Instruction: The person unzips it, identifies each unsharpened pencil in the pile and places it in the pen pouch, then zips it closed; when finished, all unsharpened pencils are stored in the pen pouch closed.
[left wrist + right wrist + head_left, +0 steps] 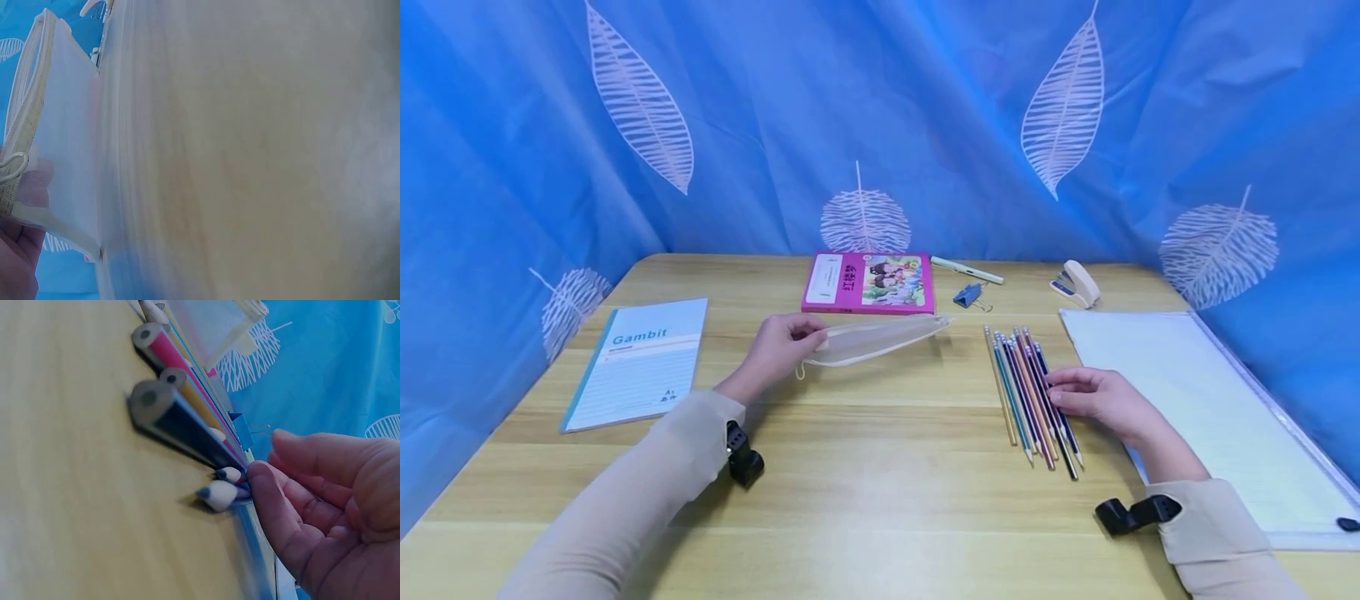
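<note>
Left hand [786, 340]: pinching a pale mesh pouch [887, 340] at its left end, with thumb and fingertips drawn close together on the bound edge. Right hand [1101, 404]: half-curled and relaxed, with a gap visible between thumb and forefinger in the right wrist view; fingertips at the right edge of a loose row of pencils [1036, 400]. No pencil clearly gripped.

Pouch location: centre of the frame, apparently raised over the tabletop [865, 475], left of the pencils and below the pink book [868, 283]. Cord loop [801, 371] hanging by the left hand.

Handling, judged by eye. Pouch: very light, limp in the mesh, somewhat stiffer along the bound rim; best held by that rim or a corner. Pencils: right of centre, lying side by side, some with sharpened tips and some with blunt flat ends toward the bottom of the frame. Probably light, rigid, smooth, prone to rolling and fanning out; sharpened tips likely the fragile part. Best taken around mid-length, squeezed from both sides.

Containers. Pouch: looks flat, no contents visible through the mesh; cannot tell whether unzipped. Large translucent folder [1195, 417]: flat along the right of the frame, with dark zip pull [1348, 524] at lower right; no contents distinguishable.
</note>
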The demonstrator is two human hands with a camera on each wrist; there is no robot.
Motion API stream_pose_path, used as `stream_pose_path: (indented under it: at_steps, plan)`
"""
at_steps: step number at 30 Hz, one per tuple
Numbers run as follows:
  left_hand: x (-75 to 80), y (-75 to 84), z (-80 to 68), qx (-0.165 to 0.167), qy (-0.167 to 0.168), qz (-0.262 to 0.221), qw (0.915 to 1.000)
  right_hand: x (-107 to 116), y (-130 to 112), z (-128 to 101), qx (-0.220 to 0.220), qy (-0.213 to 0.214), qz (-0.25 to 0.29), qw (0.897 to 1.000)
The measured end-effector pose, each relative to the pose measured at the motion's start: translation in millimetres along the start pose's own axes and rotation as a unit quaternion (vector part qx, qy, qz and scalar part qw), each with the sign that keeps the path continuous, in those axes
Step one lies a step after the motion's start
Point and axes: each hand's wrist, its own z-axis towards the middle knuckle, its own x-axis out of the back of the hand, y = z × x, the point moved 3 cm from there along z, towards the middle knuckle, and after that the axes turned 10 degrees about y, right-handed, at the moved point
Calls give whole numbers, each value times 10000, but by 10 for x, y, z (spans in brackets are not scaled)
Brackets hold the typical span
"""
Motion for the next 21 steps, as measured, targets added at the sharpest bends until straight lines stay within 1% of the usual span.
stream_pose_path:
  at_steps: [3,7,10,14,17,19,21]
  plan:
    - [4,-13,-7,-44,25,-35,10000,-31,-40,16,104,124,-417,9990]
    - [-5,-10,-13,-77,42,1,10000,-63,-95,45,254,257,-956,9948]
    - [-23,-12,-15,-77,50,-26,10000,-82,-119,63,235,293,-1294,9909]
    - [-29,-15,-18,-53,49,-119,9999,-102,-151,84,190,340,-1812,9827]
    - [-21,-18,-21,25,31,-95,9999,-103,-169,96,112,467,-2080,9769]
    - [-16,-22,-21,98,21,-59,9999,-106,-177,103,-20,562,-2087,9764]
    - [-11,-26,-19,91,13,-20,10000,-106,-185,113,-67,675,-2143,9744]
